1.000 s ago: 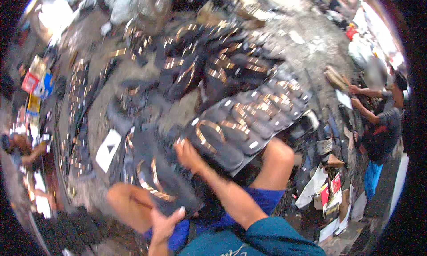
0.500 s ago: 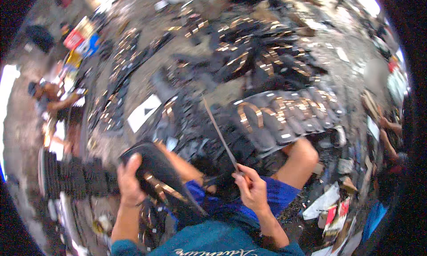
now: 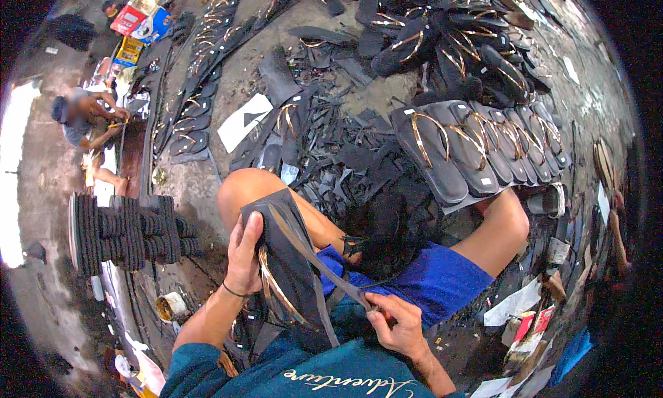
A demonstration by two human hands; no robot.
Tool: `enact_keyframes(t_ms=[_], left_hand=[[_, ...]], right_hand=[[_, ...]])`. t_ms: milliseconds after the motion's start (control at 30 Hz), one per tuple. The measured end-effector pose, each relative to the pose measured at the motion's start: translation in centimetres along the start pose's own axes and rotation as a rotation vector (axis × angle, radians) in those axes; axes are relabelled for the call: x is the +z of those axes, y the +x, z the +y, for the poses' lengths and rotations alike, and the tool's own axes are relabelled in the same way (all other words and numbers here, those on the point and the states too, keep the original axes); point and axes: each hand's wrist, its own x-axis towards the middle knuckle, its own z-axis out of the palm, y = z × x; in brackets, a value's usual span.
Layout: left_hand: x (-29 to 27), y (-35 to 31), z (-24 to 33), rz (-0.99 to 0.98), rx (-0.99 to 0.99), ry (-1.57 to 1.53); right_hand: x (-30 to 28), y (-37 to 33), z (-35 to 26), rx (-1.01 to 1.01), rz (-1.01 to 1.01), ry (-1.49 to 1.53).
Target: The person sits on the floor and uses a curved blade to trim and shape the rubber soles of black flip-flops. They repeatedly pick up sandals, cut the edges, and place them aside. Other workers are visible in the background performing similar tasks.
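In my left hand (image 3: pixel 243 254) is a black flip-flop (image 3: pixel 298 277) with gold straps, tilted above my lap. My fingers wrap its left edge, thumb on top near its upper end. My right hand (image 3: pixel 395 322) is closed around the handle of a long thin knife (image 3: pixel 324 265), the handle mostly hidden in the fist. From the fist the blade runs up and left, across the upper right part of the sole. Whether its edge cuts into the rubber, I cannot tell.
Black rubber scraps (image 3: pixel 338 153) cover the ground ahead. Finished flip-flops (image 3: pixel 435 153) stand in a row at right, with a heap of flip-flops (image 3: pixel 463 52) beyond. Stacked soles (image 3: pixel 124 233) and a small tin (image 3: pixel 170 306) are at left. Another person (image 3: pixel 86 118) sits far left.
The knife has swung from pointing ahead, clear of the flip-flop, to lying across its sole. My right hand is lower; the left hand and flip-flop have shifted right in view.
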Motion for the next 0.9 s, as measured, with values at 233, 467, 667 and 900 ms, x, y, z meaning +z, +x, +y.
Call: enact_keyframes(t_ms=[233,467,667,900], left_hand=[[1.4,0.1,0.1,-0.127,0.056,0.135],[3.8,2.7,6.1,-0.235,0.299,0.305],[0.6,1.5,5.7,-0.438,0.256,0.611],[-0.1,-2.2,2.4,-0.476,0.009,0.569]], right_hand=[[0.2,7.7,-3.0,-0.115,0.117,-0.086],[-1.9,12.8,-4.3,-0.047,0.219,0.164],[-3.4,2.9,-0.6,-0.100,0.066,-0.058],[-5.7,0.4,-1.9,-0.026,-0.103,-0.179]])
